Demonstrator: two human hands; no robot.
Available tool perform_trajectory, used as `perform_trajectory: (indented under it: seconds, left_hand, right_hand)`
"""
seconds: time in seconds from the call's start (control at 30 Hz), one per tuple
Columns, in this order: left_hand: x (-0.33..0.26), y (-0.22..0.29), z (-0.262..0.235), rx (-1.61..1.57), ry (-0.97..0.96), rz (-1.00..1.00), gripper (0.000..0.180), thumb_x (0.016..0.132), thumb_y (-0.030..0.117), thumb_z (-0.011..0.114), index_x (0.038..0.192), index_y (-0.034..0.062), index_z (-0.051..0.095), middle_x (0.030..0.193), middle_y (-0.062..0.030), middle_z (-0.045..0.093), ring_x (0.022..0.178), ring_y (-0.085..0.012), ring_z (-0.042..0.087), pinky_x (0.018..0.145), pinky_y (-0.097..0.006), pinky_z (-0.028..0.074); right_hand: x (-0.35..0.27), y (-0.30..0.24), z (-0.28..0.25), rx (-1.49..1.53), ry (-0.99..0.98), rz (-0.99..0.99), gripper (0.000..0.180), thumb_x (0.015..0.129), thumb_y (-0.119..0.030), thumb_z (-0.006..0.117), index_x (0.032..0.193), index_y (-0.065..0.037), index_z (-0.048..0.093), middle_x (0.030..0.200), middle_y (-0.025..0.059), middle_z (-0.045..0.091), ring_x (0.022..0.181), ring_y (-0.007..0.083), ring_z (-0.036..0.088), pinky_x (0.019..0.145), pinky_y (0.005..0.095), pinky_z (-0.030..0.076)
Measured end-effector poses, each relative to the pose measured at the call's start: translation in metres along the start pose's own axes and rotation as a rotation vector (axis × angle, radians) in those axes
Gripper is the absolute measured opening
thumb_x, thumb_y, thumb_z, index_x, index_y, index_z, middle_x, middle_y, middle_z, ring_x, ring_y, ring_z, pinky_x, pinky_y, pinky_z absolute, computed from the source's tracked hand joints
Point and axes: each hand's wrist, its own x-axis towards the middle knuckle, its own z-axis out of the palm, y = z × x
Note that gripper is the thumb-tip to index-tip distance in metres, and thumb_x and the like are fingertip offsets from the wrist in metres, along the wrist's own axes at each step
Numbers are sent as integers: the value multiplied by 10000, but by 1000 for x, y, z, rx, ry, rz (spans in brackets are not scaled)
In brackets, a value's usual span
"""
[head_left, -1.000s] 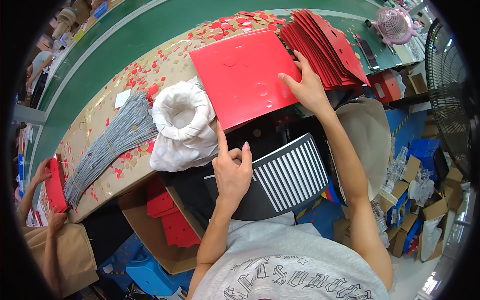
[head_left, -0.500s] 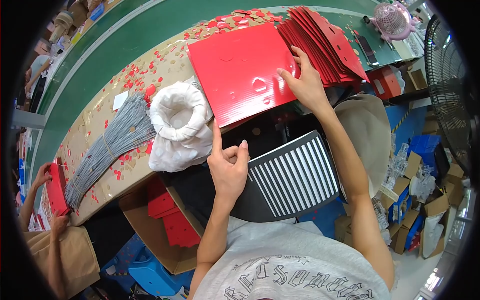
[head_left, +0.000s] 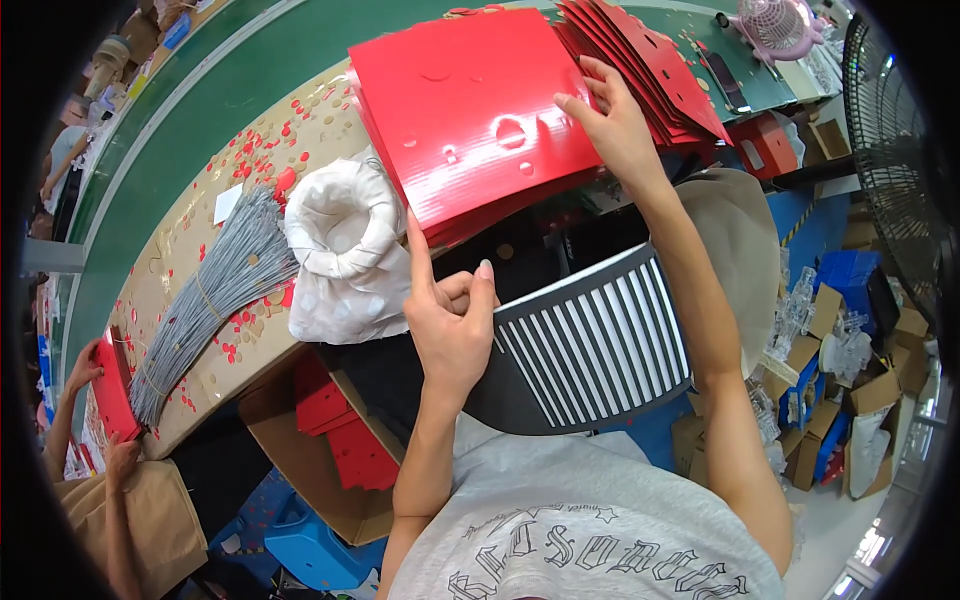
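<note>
A stack of glossy red corrugated plastic sheets with punched or marked round spots stands tilted in front of me, several layers showing at its left edge. My right hand is at its right edge, thumb on the top sheet and fingers along the side. My left hand has its index finger stretched to the stack's near left corner, thumb up and the other fingers curled with nothing in them. Behind my right hand, more red sheets stand fanned out. Left of the stack sits a white cloth bag with a rolled rim.
A bundle of grey wire ties and scattered red and brown discs lie on the bench. A cardboard box holds red pieces below. A black fan stands right; a pink fan is behind. Another person's hand holds a red piece.
The stack looks shifted slightly left and up in view, with more of its layers showing. Both hands keep nearly the same pose at its edges.
</note>
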Motion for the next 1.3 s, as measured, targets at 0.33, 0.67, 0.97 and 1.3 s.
perform_trajectory:
  seconds: [0.33, 0.67, 0.97, 1.3]
  left_hand:
    - [6, 29, 2, -55, -18, 164, 873, 932, -58, 554, 1594, 43, -6, 623, -8, 581, 534, -24, 509, 491, -164, 366]
    - [3, 27, 5, -45, -11, 142, 781, 942, -6, 562, 1580, -7, 112, 620, -37, 621, 544, -46, 554, 520, -172, 398]
    - [-9, -11, 2, 177, -39, -83, 826, 940, 52, 575, 1580, 0, 55, 566, -48, 592, 502, -46, 481, 504, -223, 415]
    - [-4, -27, -5, 170, 24, -153, 800, 941, 70, 583, 1571, -22, 99, 569, -53, 602, 513, -62, 493, 538, -233, 423]
  right_hand:
    - [14, -70, -15, 334, -3, -129, 572, 948, -48, 638, 1436, 71, 366, 1417, 201, 514, 1307, 233, 501, 1097, 329, 389]
    - [27, -49, -16, 345, -15, -217, 549, 943, -53, 632, 1431, 43, 402, 1365, 205, 565, 1243, 239, 565, 1054, 333, 432]
    - [11, 7, 14, -265, -90, 23, 735, 859, -349, 743, 1439, -12, 443, 1352, 264, 568, 1288, 330, 554, 1071, 376, 425]
    - [3, -7, 19, -494, -186, 92, 860, 864, -394, 697, 1517, -5, 295, 1175, 320, 645, 1128, 425, 642, 989, 442, 481]
